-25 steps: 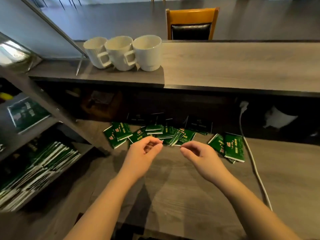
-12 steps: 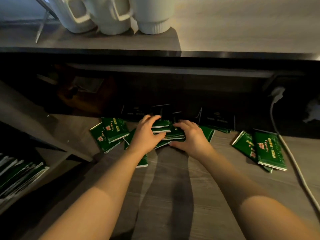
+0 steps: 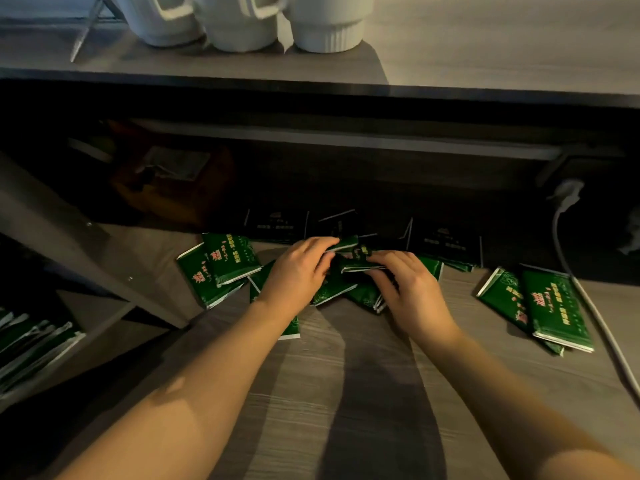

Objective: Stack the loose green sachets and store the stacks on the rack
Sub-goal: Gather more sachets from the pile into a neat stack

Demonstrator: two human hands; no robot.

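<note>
two bare forearms reach forward over the wood-grain table (image 3: 346, 393), casting dark shadows on it. the left hand (image 3: 294, 275) lies on the middle pile of green sachets (image 3: 332, 289), its fingers curled, and its grip is pinched on the end of one sachet (image 3: 346, 243) lifted slightly above the rest. the right hand (image 3: 408, 289) sits just beside it, its grip clamped on a small bundle of sachets (image 3: 363, 269) whose white edges show between thumb and fingers. the two hands nearly touch over the pile.

left of the hands, a pair of sachets (image 3: 221, 265) lies overlapped and flat on the table. to the right, well apart from the pile, another overlapped pair (image 3: 550, 306) lies flat, close to a white cable (image 3: 588, 306) that runs up to a plug (image 3: 568, 192) in the dark recess.

at the far left, the slanted rack (image 3: 86, 258) holds stacked sachets (image 3: 31, 344) on its lower shelf, edges outward.

behind the pile, more sachets (image 3: 277, 225) lie in the shadow under the upper shelf (image 3: 485, 64), too dark to count. a brownish object (image 3: 166, 181) sits deeper in that recess; i cannot tell what it is. on the upper shelf stand three white mugs (image 3: 325, 26), side by side, their tops cut off by the frame.
</note>
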